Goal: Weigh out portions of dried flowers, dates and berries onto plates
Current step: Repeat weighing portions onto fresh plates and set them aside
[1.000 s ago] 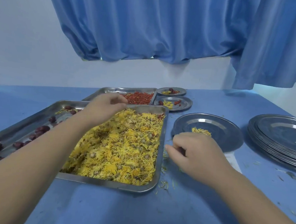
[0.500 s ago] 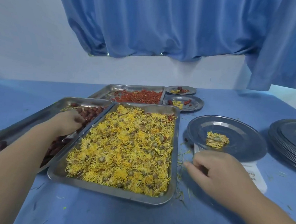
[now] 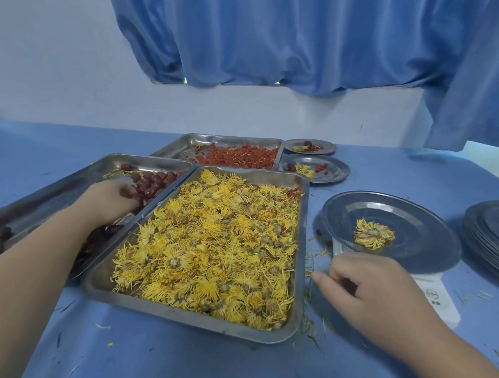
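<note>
A steel tray (image 3: 300,250) of yellow dried flowers (image 3: 209,245) lies in the middle. To its left a tray (image 3: 37,205) holds dark red dates (image 3: 155,181), and my left hand (image 3: 110,199) is down among them, fingers curled around dates. Behind, a third tray (image 3: 186,144) holds red berries (image 3: 238,157). At the right a steel plate (image 3: 414,245) sits on a white scale (image 3: 437,296) with one dried flower (image 3: 374,234) on it. My right hand (image 3: 371,287) rests loosely curled on the table before the scale, holding nothing I can see.
Two filled plates (image 3: 331,172), (image 3: 328,148) stand at the back beside the berry tray. A stack of plates (image 3: 493,236) is at the far right. Loose petals litter the blue table (image 3: 202,361). A blue curtain (image 3: 281,38) hangs behind.
My left hand has gone from the flower tray over to the date tray and dug into the dates. My right hand has drawn back from the plate to the table.
</note>
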